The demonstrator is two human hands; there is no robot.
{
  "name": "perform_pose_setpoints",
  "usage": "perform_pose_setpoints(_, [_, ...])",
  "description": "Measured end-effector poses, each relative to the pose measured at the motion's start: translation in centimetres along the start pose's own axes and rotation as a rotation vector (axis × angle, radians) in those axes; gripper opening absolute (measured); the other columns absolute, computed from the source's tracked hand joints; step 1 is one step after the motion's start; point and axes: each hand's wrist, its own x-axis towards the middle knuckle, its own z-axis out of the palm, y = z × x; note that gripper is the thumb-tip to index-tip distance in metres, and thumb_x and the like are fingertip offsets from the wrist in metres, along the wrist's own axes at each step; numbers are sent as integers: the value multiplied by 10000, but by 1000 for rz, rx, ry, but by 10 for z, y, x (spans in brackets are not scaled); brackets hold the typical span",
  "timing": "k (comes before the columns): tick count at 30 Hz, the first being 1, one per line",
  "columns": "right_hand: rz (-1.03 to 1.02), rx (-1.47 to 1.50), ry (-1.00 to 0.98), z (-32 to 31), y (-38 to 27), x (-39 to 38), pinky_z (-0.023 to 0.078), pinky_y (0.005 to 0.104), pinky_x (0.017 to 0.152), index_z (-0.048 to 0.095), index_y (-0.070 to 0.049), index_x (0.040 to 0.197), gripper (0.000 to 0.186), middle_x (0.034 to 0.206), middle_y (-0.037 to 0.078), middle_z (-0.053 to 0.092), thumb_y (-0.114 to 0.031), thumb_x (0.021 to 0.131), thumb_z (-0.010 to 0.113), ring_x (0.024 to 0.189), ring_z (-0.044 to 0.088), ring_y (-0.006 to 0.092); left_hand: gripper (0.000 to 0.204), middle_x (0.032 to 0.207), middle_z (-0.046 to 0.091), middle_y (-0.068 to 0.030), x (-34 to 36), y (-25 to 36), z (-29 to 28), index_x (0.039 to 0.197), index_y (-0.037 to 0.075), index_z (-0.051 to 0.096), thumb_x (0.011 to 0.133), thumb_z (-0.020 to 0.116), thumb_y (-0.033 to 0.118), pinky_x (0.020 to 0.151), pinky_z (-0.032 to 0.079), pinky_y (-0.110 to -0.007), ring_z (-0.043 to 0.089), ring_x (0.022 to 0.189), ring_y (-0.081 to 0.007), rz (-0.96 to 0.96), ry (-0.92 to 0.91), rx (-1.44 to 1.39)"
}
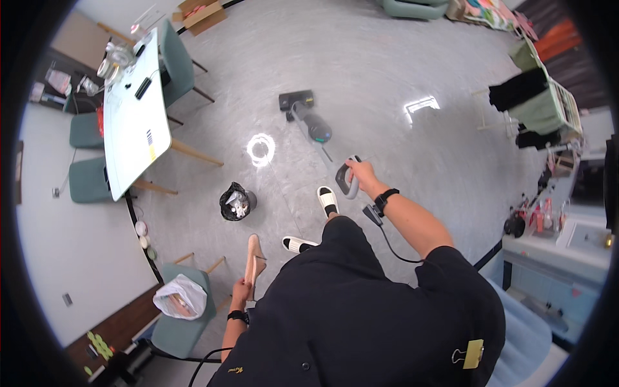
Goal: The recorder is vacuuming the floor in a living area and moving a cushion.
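My right hand (362, 175) is closed round the looped grey handle of an upright vacuum cleaner (318, 129). Its dark, wide floor head (296, 100) rests on the grey floor ahead of me. Down at my left side, my left hand (241, 290) grips a beige high-heeled shoe (254, 255) by one end, with the pointed end directed away from me. The fingers partly hide the shoe. A black-lined bin (227, 209) with crumpled white waste stands on the floor just beyond the shoe.
A white table (132, 142) with green chairs (175, 61) stands at the left. Nearer, a green chair (184, 338) bears a white bag (193, 287). An open cardboard box (205, 19) lies far left. A clothes rack (570, 106) and a cluttered counter (548, 255) line the right.
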Motion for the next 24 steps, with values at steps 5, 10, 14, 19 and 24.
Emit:
perform_pose_setpoints(5, [-172,-288,15,24,-21,92,470,380,473,585,80,787,336,570,152,575,-238,812,691,461,579,240,303,863,695,-150,-35,6,-4,1060,-22,655,790,619,112,694,519,-331,660,767,-205,15,162,50])
perform_pose_setpoints(10, [-450,-939,149,10,-18,132,497,493,795,610,55,913,396,960,274,646,-304,779,707,950,615,430,299,864,696,-157,-67,15,-14,1054,-33,652,805,613,128,699,521,-328,663,773,-203,-16,110,43])
perform_pose_setpoints(14, [-498,-1086,134,-38,8,97,499,489,793,613,44,915,390,936,270,649,-310,778,704,929,618,435,318,855,695,-150,-64,0,-3,1045,-46,650,797,618,149,679,514,-324,656,751,-187,-7,68,112])
perform_pose_setpoints(19, [-277,-1044,67,-101,60,-28,483,463,756,622,17,894,405,910,240,654,-362,772,696,894,607,427,294,788,690,-150,18,-63,-25,1003,-16,665,810,620,202,647,502,-343,657,716,-179,231,-85,216])
perform_pose_setpoints(24, [7,-829,153,-147,136,-165,494,389,636,614,30,796,417,649,142,625,-371,773,726,625,632,275,355,854,698,-139,86,-57,-54,1094,-26,629,867,610,246,670,504,-339,644,747,-187,296,-127,376])
